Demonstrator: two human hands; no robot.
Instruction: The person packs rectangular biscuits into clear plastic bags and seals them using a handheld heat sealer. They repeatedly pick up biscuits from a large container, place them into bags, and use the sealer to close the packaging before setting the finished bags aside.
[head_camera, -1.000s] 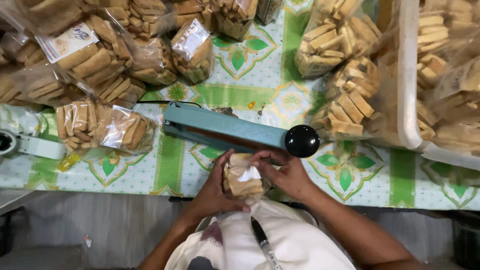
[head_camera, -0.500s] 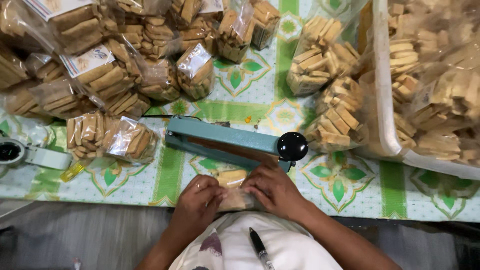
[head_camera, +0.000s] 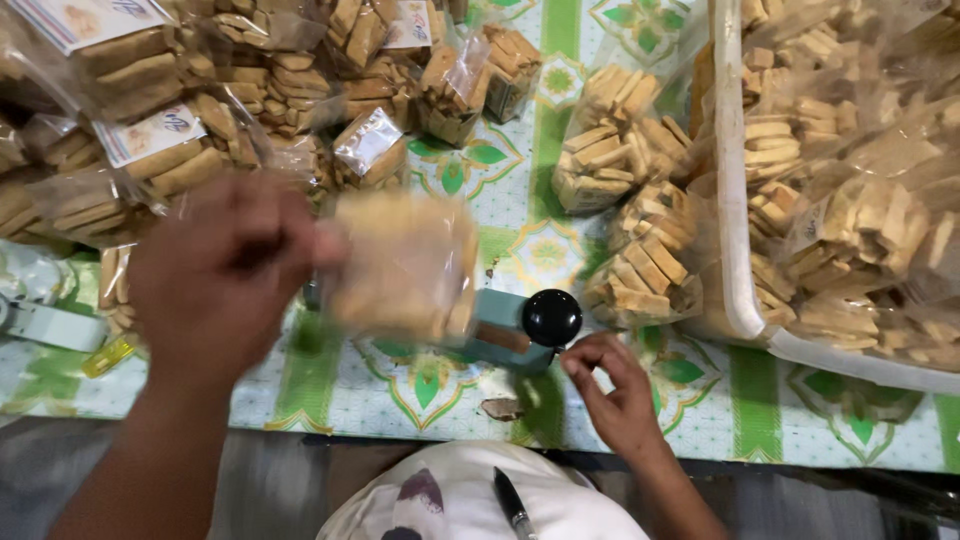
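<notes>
My left hand (head_camera: 215, 275) pinches a clear bag of biscuit sticks (head_camera: 405, 265) above the teal heat sealer (head_camera: 500, 335), lifting it free; my right hand (head_camera: 615, 390), fingers loosely curled and empty, rests beside the sealer's black knob (head_camera: 552, 317).

A table with a green and white flower cloth (head_camera: 420, 400) holds many clear bags of biscuits (head_camera: 610, 150), a blue sealing machine (head_camera: 505, 335) with a black knob, and a white tub (head_camera: 735, 230) full of bags.
</notes>
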